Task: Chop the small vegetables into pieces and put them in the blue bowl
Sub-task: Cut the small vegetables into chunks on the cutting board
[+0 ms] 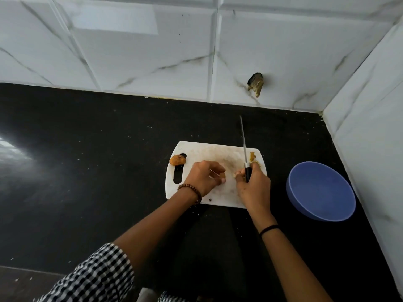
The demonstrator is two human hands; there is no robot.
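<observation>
Over a white cutting board (218, 149), the right hand (254, 187) gripped a knife (244, 149), blade toward 12 o'clock; the left hand (204, 176) curled closed on a small vegetable (222, 176). Another vegetable piece (177, 160) sat at 9 o'clock, the blue bowl (320, 191) at 3 o'clock.

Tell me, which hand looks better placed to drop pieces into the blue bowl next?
Probably the right hand. It is on the side of the bowl, which sits just right of the board, and it holds the knife for scraping. The left hand is farther away, pinning a piece.

Head view: steep downward, close above cutting board (218, 149).
</observation>
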